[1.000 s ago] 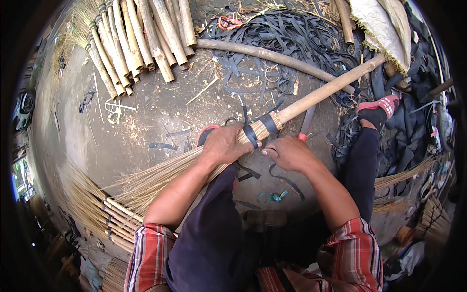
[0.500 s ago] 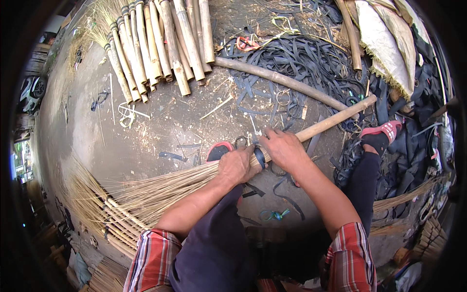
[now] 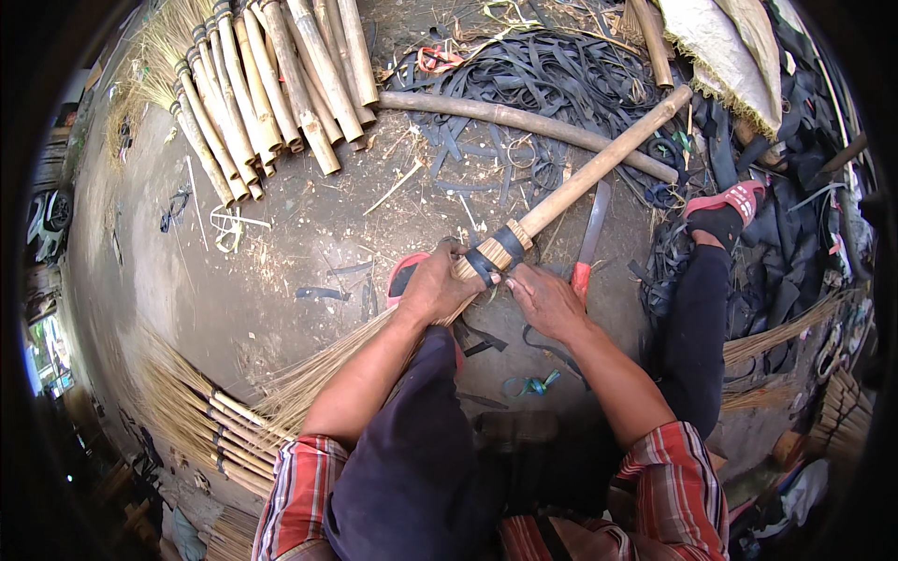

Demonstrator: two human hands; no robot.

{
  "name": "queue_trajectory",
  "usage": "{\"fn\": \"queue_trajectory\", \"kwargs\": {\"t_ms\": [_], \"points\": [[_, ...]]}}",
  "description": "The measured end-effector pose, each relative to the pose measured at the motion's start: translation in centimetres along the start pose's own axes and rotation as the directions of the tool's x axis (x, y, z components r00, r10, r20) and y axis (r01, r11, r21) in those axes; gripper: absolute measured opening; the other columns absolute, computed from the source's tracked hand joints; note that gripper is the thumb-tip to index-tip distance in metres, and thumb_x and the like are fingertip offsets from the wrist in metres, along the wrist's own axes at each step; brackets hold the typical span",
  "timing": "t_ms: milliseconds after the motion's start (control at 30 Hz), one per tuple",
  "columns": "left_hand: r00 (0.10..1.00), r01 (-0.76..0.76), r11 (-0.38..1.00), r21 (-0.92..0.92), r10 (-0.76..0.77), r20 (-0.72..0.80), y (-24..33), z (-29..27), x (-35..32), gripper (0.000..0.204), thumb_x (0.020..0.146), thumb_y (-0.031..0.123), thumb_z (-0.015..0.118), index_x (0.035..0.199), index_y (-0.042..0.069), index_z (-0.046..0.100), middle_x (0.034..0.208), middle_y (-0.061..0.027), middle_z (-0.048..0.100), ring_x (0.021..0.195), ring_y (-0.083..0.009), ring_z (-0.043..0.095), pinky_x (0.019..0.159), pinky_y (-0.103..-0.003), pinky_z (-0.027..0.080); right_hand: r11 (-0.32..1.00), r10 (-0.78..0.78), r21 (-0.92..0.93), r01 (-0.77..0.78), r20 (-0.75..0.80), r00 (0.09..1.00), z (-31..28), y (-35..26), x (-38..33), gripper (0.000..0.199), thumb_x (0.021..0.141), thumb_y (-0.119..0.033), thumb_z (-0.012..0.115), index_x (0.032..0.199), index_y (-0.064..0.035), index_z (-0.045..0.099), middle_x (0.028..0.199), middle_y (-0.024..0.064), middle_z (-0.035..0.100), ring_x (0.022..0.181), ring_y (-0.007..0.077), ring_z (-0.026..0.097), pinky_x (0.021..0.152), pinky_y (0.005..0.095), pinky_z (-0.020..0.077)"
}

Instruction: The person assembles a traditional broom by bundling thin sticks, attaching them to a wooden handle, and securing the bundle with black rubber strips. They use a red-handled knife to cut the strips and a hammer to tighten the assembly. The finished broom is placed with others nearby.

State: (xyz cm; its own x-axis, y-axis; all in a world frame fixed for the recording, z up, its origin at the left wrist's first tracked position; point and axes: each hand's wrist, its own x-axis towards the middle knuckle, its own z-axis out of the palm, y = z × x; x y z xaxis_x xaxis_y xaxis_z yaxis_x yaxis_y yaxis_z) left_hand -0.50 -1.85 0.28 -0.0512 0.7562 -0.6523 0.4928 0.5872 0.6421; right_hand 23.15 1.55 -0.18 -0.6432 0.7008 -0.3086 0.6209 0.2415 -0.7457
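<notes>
A broom lies slantwise before me, its bamboo handle [image 3: 608, 164] pointing to the far right and its straw bristles [image 3: 341, 365] trailing to the lower left. Black rubber bands [image 3: 481, 266] circle the straw where it meets the handle. My left hand [image 3: 436, 285] is closed round the bristles just below the bands. Beside the lower band, my right hand [image 3: 550, 301] has its fingers curled and pinched at the rubber strip's end, which they partly hide. A knife [image 3: 581, 276] with a red handle lies on the ground right of that hand.
Finished-looking brooms with bamboo handles [image 3: 309, 103] lie at the far left, more brooms [image 3: 234, 425] at the lower left. A bamboo pole [image 3: 524, 120] crosses behind, next to a heap of black rubber strips [image 3: 552, 75]. A pale sack [image 3: 725, 56] lies far right.
The broom has tilted more steeply, its handle end rising in view. My right hand has come off the handle base to the near side of the bands, uncovering them and the knife.
</notes>
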Motion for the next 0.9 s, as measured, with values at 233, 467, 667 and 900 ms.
{"fn": "queue_trajectory", "kwargs": {"t_ms": [233,467,667,900], "points": [[0.994,-0.008,1.0,0.001,0.008,-0.107,0.0,0.3,0.5,0.095,0.072,0.051,0.093,0.137,-0.009,0.057,0.123,-0.0301,0.072,0.117,-0.038,0.072,0.1,-0.043,0.056,0.934,0.252,0.321,-0.158,-0.274,0.928,7.3,-2.3,-0.7,0.022,0.107,-0.025,0.059,0.109,-0.0031,0.054,0.093,0.0287,0.066,0.089,0.0519,0.065,0.077,0.0591,0.0496],[0.999,0.039,0.984,0.173,-0.034,-0.03,1.2,-0.2,0.7,0.088,0.071,0.057,0.084,0.133,-0.002,0.068,0.117,-0.0285,0.075,0.111,-0.0409,0.074,0.098,-0.046,0.056,0.984,0.156,0.161,-0.071,-0.613,0.774,7.8,-3.4,-0.5,0.023,0.094,-0.01,0.073,0.11,-0.0039,0.058,0.091,0.0156,0.058,0.076,0.0371,0.062,0.069,0.0514,0.0505],[0.998,0.009,0.981,0.192,0.003,-0.062,1.5,0.1,0.4,0.086,0.071,0.056,0.082,0.133,-0.002,0.068,0.118,-0.0289,0.075,0.111,-0.0416,0.074,0.096,-0.047,0.057,0.967,0.254,0.151,-0.206,-0.63,0.734,9.5,-4.8,0.0,0.03,0.087,-0.01,0.075,0.111,-0.0035,0.057,0.094,0.017,0.057,0.082,0.0377,0.062,0.072,0.0502,0.0523],[0.998,0.01,0.961,0.275,0.009,-0.067,2.5,0.1,-0.2,0.079,0.074,0.058,0.081,0.126,-0.001,0.072,0.107,-0.0283,0.077,0.103,-0.0399,0.076,0.092,-0.046,0.057,0.981,0.129,-0.028,-0.191,-0.641,0.757,8.2,-3.9,0.7,0.031,0.085,-0.007,0.072,0.109,-0.0027,0.052,0.098,0.0208,0.056,0.086,0.0446,0.063,0.076,0.0529,0.053]]}}
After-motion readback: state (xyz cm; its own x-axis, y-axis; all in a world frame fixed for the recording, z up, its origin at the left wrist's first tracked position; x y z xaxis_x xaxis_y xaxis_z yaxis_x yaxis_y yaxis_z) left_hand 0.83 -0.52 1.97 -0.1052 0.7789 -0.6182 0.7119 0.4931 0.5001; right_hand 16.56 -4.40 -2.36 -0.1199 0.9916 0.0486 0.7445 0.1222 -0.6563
